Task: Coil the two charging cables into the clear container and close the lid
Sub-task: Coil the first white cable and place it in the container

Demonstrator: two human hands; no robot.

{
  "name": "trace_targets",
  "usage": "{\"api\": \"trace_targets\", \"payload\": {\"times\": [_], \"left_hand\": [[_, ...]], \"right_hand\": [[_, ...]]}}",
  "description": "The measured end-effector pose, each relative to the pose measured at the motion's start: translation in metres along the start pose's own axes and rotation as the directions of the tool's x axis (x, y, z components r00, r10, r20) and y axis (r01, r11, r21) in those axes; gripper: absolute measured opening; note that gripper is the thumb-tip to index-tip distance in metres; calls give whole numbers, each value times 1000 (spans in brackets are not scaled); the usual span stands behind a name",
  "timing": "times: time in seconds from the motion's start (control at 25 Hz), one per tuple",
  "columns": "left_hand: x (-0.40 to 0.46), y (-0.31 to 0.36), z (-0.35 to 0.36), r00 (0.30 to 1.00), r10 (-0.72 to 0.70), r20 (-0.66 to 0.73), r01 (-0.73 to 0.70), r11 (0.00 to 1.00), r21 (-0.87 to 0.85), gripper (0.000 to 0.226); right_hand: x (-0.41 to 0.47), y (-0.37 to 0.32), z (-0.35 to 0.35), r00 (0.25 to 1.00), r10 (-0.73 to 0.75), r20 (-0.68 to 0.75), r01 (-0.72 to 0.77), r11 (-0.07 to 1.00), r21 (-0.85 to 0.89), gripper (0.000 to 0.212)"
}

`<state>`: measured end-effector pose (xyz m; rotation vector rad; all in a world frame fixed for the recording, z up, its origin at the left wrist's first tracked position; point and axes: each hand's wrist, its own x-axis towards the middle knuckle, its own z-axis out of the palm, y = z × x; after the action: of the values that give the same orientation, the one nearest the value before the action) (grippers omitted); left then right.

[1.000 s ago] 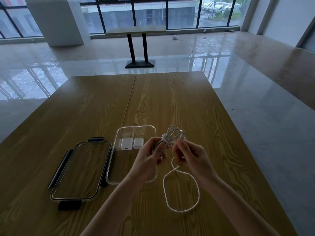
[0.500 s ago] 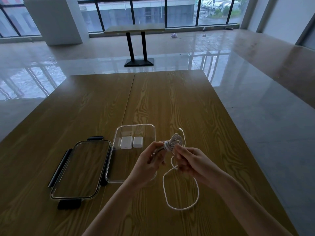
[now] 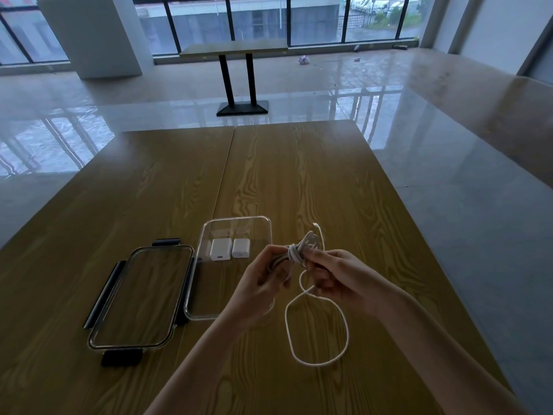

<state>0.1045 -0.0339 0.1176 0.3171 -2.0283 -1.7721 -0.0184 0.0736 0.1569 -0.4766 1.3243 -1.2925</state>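
Note:
I hold a white charging cable (image 3: 296, 253) bundled into a small coil between both hands, just right of the clear container (image 3: 238, 223). My left hand (image 3: 263, 280) grips the bundle's left end and my right hand (image 3: 332, 272) pinches it at the wrapped middle. A loose loop of the cable (image 3: 317, 330) hangs down and lies on the table, and one plug end (image 3: 315, 225) sticks up behind the bundle. Inside the open container stand two white charger blocks (image 3: 220, 249). Only one cable is visible.
The clear lid (image 3: 140, 298) with dark latches lies flat to the left of the container. All of this rests on a wooden table (image 3: 299, 175). Beyond it is a glossy floor with a narrow table on black legs (image 3: 236, 79) by the windows.
Both hands lowered slightly, the bundle sits tighter between them, and the plug end now sticks out behind it. The loop on the table stays in place.

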Motion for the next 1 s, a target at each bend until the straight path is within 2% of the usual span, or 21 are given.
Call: {"api": "trace_targets", "payload": {"times": [0.12, 0.28, 0.48, 0.52, 0.6, 0.68, 0.88, 1.0], "left_hand": [[3, 1, -2, 1000, -5, 31, 5, 1000, 16, 15], [1, -1, 0, 999, -43, 28, 43, 999, 9, 12], [-3, 5, -2, 995, -89, 43, 88, 996, 17, 18], [-3, 6, -1, 994, -97, 49, 96, 995, 22, 17], [-4, 6, -1, 992, -116, 48, 115, 993, 29, 16], [-4, 5, -2, 990, -132, 50, 131, 991, 28, 14], [-10, 5, -1, 978, -193, 79, 197, 980, -40, 11], [-13, 6, 0, 963, -248, 106, 259, 959, -115, 19]], "right_hand": [[2, 0, -1, 997, -73, -30, 74, 997, 37, 26], [4, 4, 2, 992, -127, -21, 128, 975, 180, 22], [2, 6, -5, 989, -112, 96, 83, 960, 267, 12], [1, 8, -6, 989, -104, 110, 71, 959, 274, 17], [1, 11, -7, 991, -89, 95, 62, 964, 259, 31], [4, 16, -7, 995, -96, 35, 87, 976, 198, 35], [7, 18, -4, 957, -248, -150, 261, 962, 80, 5], [7, 20, -6, 959, -260, -115, 265, 964, 29, 14]]}}
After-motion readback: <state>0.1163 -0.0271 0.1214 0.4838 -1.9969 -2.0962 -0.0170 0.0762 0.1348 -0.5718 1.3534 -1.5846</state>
